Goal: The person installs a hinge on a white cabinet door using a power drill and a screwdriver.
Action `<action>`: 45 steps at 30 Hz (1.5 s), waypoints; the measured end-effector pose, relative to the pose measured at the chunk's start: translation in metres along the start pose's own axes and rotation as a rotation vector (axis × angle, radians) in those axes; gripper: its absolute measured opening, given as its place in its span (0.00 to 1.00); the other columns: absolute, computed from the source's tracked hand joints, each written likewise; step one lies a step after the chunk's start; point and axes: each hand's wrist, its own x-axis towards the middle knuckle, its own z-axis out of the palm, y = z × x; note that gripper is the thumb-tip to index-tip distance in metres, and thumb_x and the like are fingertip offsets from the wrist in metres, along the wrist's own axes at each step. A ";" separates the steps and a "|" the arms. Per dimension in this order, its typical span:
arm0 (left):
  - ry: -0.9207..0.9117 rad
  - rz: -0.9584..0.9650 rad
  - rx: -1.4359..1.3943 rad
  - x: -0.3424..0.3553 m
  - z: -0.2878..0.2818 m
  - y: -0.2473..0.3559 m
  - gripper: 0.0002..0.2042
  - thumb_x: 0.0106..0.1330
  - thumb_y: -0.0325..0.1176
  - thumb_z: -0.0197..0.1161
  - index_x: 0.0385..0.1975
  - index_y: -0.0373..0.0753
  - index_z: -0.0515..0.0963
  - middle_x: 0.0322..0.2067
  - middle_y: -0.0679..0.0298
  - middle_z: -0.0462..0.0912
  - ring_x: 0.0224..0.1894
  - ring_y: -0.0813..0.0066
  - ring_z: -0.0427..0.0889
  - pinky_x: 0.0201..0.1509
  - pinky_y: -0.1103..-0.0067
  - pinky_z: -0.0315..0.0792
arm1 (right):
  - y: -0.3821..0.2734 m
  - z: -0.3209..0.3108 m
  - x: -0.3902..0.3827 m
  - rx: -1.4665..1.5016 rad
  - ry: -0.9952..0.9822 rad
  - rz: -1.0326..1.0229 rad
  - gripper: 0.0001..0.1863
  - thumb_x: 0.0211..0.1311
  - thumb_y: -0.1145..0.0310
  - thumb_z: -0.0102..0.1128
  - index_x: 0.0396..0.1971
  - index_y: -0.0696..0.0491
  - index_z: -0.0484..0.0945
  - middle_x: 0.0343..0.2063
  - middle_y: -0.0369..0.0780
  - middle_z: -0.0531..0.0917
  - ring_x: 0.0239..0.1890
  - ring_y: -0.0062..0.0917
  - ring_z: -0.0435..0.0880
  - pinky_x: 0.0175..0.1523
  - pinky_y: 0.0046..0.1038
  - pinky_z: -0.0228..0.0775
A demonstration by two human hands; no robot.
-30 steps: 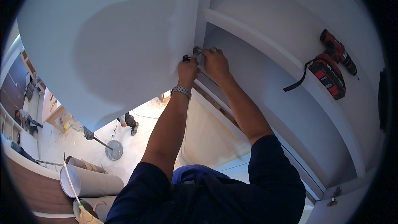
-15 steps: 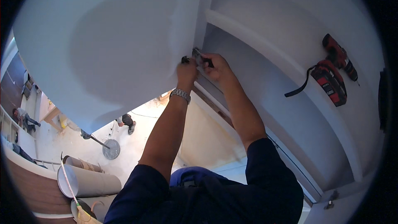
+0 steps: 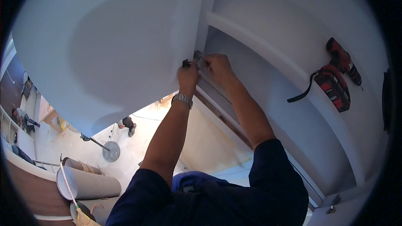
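Observation:
A large white door panel (image 3: 125, 37) stands swung out from a white cabinet. At the corner where they meet is a small grey metal fitting (image 3: 198, 55) that looks like a hinge. My left hand (image 3: 188, 76), with a watch on its wrist, is closed beside it; a small black piece (image 3: 186, 63) sticks out at its fingertips. My right hand (image 3: 218, 68) reaches the fitting from the other side, fingers pinched close to the metal. What lies between those fingertips is too small to make out.
On the cabinet shelf at right lies a red and black cordless drill (image 3: 343, 60) with a strap. Large rolls (image 3: 94, 184) lie at lower left. A round-based stand (image 3: 111, 151) is on the floor below. Other people (image 3: 25, 119) are at far left.
My right hand's fingers have shifted at the fitting; the dark piece seen at them earlier no longer shows. My left hand has sunk very slightly and stays closed.

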 end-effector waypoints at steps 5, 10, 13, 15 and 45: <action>0.016 -0.467 -0.220 -0.009 -0.031 0.053 0.17 0.65 0.44 0.58 0.28 0.33 0.77 0.22 0.62 0.78 0.20 0.74 0.76 0.19 0.77 0.68 | -0.065 -0.005 -0.010 0.516 -0.026 0.348 0.09 0.61 0.67 0.59 0.35 0.57 0.78 0.30 0.45 0.80 0.27 0.31 0.80 0.29 0.33 0.73; 0.024 -0.515 -0.293 -0.008 -0.019 0.054 0.16 0.66 0.43 0.58 0.28 0.34 0.77 0.22 0.62 0.78 0.19 0.75 0.75 0.18 0.78 0.67 | -0.057 -0.009 -0.018 -0.371 0.327 -0.273 0.10 0.61 0.66 0.59 0.38 0.56 0.78 0.32 0.48 0.81 0.31 0.39 0.83 0.35 0.39 0.76; 0.020 -0.283 -0.145 0.000 -0.035 0.008 0.15 0.66 0.42 0.59 0.28 0.34 0.77 0.22 0.62 0.77 0.18 0.76 0.74 0.18 0.79 0.66 | -0.094 -0.004 -0.016 -0.471 0.119 -0.159 0.12 0.61 0.67 0.56 0.41 0.59 0.78 0.33 0.50 0.82 0.38 0.47 0.83 0.43 0.46 0.76; -0.017 -0.055 0.024 0.002 -0.036 0.000 0.15 0.65 0.42 0.59 0.27 0.34 0.76 0.21 0.63 0.77 0.17 0.76 0.73 0.18 0.79 0.66 | -0.092 0.000 -0.014 -0.364 0.093 -0.068 0.13 0.60 0.67 0.56 0.41 0.59 0.78 0.33 0.51 0.82 0.40 0.48 0.83 0.43 0.45 0.76; -0.641 -0.581 0.527 -0.283 -0.189 -0.121 0.25 0.67 0.49 0.53 0.21 0.31 0.82 0.18 0.51 0.82 0.20 0.63 0.82 0.31 0.69 0.75 | -0.054 0.023 -0.049 0.018 0.302 -0.020 0.10 0.53 0.70 0.57 0.33 0.57 0.83 0.31 0.54 0.82 0.36 0.49 0.82 0.42 0.43 0.75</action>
